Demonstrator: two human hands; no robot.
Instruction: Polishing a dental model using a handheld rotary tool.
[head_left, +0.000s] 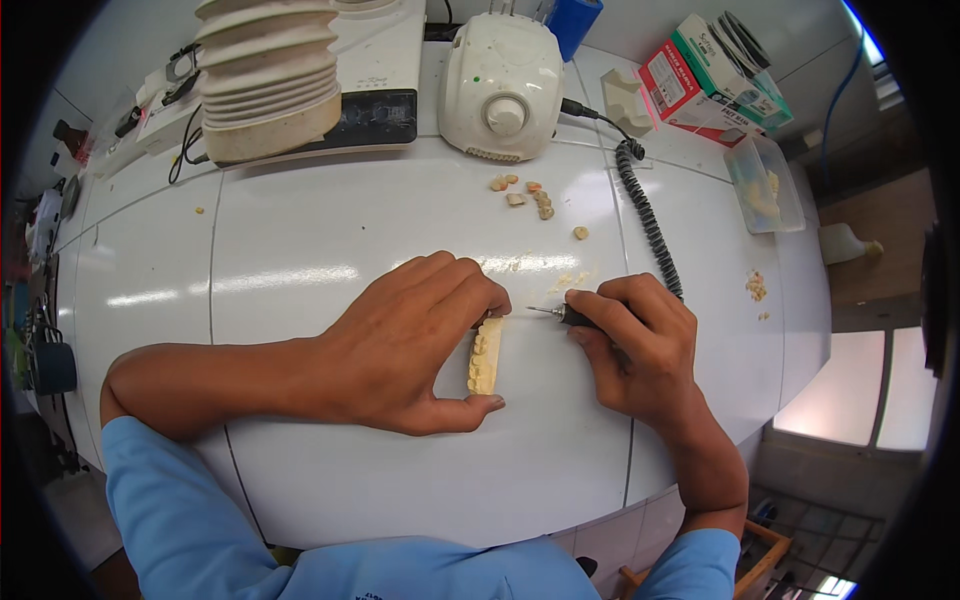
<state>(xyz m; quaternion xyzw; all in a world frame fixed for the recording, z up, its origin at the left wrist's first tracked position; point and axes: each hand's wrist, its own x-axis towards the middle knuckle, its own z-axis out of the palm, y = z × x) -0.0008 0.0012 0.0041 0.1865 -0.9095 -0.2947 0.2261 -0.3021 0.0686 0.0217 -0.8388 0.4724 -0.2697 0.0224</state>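
Note:
A cream-yellow dental model (485, 357) with a row of teeth stands on the white worktop, held at its two ends between the thumb and fingers of my left hand (415, 340). My right hand (645, 345) grips a dental handpiece (575, 317) like a pen. Its thin metal bur (540, 310) points left toward the model, with a small gap between them. The rest of the handpiece is hidden by my fingers. Cream shavings (570, 282) are scattered just beyond the bur.
A white control unit (505, 85) with a knob stands at the back, its coiled black cord (650, 215) running down near my right hand. Small tooth-coloured pieces (543, 203) lie before it. A ribbed hose (268, 80) rises at back left; a clear plastic box (765, 185) stands at right.

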